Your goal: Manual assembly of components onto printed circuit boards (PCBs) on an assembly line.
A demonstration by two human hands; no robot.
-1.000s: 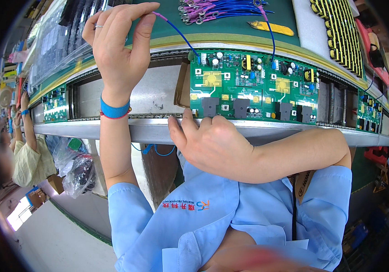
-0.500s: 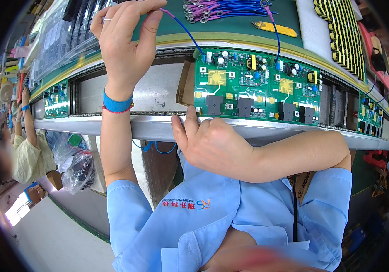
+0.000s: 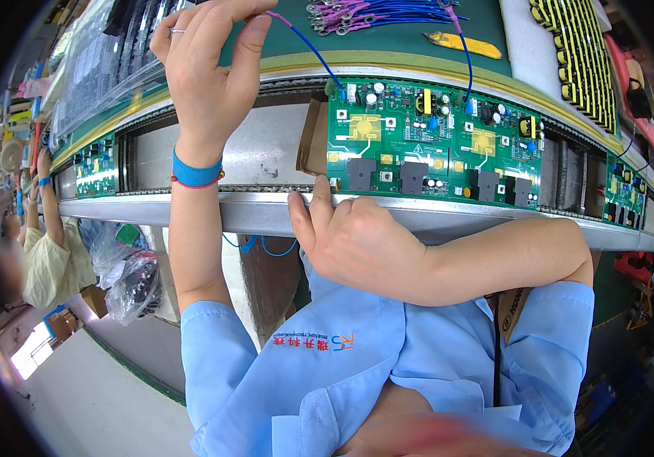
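Note:
My left hand [image 3: 216,72], raised over the far side of the conveyor, is closed in a pinch on the pink-sleeved end of a blue wire [image 3: 313,52]. The wire's other end meets the far left corner of a green circuit board [image 3: 395,141]. My right hand [image 3: 357,236] lies across the near metal rail [image 3: 251,215], fingers stretched toward the board's near left corner and holding nothing. Its fingertips touch the rail; whether they also touch the board I cannot tell. A second blue wire [image 3: 468,68] with a ring terminal rises from the board's right half.
Beyond the conveyor lie a bundle of blue wires [image 3: 380,17] and a yellow cutter [image 3: 464,44]. White foam [image 3: 531,53] and rows of black-and-yellow parts [image 3: 570,61] are at far right. More boards [image 3: 95,169] sit along the line. A co-worker [image 3: 52,255] is at left.

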